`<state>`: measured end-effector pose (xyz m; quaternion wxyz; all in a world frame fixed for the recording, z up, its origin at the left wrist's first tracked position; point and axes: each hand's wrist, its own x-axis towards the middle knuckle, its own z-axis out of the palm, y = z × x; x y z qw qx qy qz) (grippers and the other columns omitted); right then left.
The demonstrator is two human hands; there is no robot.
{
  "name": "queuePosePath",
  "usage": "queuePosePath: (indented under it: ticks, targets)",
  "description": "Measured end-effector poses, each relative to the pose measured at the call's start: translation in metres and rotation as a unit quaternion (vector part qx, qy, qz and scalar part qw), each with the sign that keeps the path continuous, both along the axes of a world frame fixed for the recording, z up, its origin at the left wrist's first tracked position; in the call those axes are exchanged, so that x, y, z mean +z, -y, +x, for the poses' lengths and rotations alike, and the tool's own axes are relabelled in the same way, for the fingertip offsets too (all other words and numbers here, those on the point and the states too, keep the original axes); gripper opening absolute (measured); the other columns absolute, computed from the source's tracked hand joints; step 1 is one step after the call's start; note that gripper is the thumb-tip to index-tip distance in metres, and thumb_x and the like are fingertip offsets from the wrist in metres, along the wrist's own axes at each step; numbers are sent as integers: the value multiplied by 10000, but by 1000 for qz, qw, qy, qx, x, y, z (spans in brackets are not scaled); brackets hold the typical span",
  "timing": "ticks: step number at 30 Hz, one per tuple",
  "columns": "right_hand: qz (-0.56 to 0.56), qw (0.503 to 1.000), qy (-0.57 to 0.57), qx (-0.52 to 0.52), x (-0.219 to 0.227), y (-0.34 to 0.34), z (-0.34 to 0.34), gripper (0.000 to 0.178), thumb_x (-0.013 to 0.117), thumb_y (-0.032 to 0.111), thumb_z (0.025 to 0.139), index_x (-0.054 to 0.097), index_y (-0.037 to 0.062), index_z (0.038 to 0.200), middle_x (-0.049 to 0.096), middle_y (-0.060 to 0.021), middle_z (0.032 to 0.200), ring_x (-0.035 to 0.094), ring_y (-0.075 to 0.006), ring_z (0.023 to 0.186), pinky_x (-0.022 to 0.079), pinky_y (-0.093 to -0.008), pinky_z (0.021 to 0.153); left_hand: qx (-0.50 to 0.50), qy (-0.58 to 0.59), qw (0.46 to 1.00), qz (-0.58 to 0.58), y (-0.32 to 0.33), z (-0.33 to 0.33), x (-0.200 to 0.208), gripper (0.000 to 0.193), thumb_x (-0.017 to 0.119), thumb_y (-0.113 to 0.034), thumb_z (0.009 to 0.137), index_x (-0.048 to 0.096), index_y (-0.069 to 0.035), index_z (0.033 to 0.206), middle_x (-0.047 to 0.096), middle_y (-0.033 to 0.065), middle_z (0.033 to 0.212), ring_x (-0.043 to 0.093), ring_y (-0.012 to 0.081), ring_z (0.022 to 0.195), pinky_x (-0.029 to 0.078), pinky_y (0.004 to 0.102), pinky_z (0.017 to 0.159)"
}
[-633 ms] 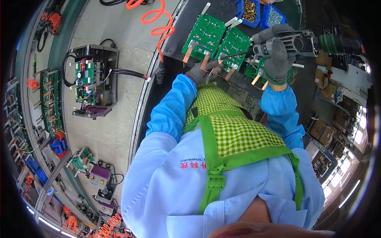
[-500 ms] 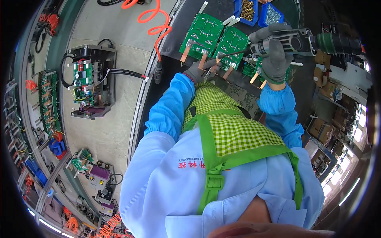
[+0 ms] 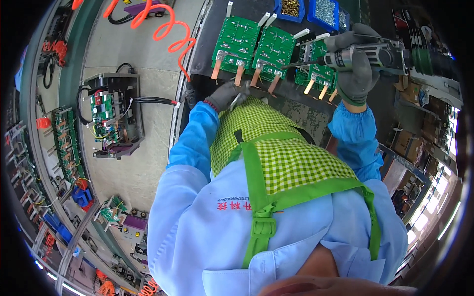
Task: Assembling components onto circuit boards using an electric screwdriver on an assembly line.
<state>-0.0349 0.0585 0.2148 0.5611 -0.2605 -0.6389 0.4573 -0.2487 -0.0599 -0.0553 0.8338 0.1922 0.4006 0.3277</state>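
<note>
My gloved right hand [image 3: 356, 74] is wrapped round a grey power screwdriver [image 3: 340, 59]. Its long thin bit points left, and the tip is over the lower edge of the middle green circuit board [image 3: 274, 47]. Copper strips [image 3: 255, 77] stick out from that board toward me. My gloved left hand [image 3: 223, 94] is closed round a slim silver metal tool [image 3: 239, 98], its exact kind unclear. This hand is just below the left circuit board [image 3: 236, 39] and apart from its copper strips. A third circuit board [image 3: 316, 69] lies partly beneath the screwdriver.
Blue bins of brass-coloured fasteners [image 3: 290, 8] and silver fasteners [image 3: 324, 11] stand at the bench's far side. An orange coiled hose [image 3: 170, 28] hangs at the left, with a dark tool end [image 3: 190, 93] near my left sleeve. Beyond is an open electronics unit [image 3: 111, 116] with black cables.
My left hand has drawn back left from the copper strips with the silver tool. The screwdriver and my right hand have shifted slightly right, the bit moving off the strips' bolts. The view has shifted too.
</note>
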Motion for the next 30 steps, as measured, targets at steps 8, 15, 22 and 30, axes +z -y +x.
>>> queuePosePath:
  ticks: [8, 15, 22, 30]
  targets:
    - [-5, 999, 33, -24, -16, 5, 11, 447, 531, 226, 793, 472, -25, 1158, 627, -156, 860, 615, -220, 735, 518, -340, 647, 104, 16, 994, -16, -13, 89, -15, 233, 491, -211, 910, 578, -40, 1043, 586, 46, 906, 564, 112, 786, 454, 237, 675]
    - [59, 997, 36, 41, -24, 1, 17, 412, 513, 179, 815, 468, -29, 1167, 622, -156, 890, 618, -231, 759, 519, -367, 670, 204, 202, 954, -84, -19, 105, 5, 207, 595, -192, 871, 563, -51, 1020, 588, 51, 844, 589, 130, 740, 480, 235, 574]
    - [-1, 996, 32, 85, -15, 1, 12, 425, 513, 142, 823, 440, -51, 1194, 611, -128, 862, 626, -237, 771, 527, -371, 687, 192, 196, 959, -71, -20, 108, 15, 234, 544, -190, 897, 545, -7, 1043, 589, 68, 840, 569, 134, 677, 476, 222, 531]
    - [-23, 990, 21, 138, -27, -12, 20, 392, 530, 151, 842, 456, -23, 1185, 613, -101, 869, 624, -214, 774, 521, -344, 698, 244, 187, 947, -96, -19, 112, 24, 283, 535, -259, 898, 559, -8, 1027, 591, 89, 906, 547, 114, 645, 464, 228, 508]
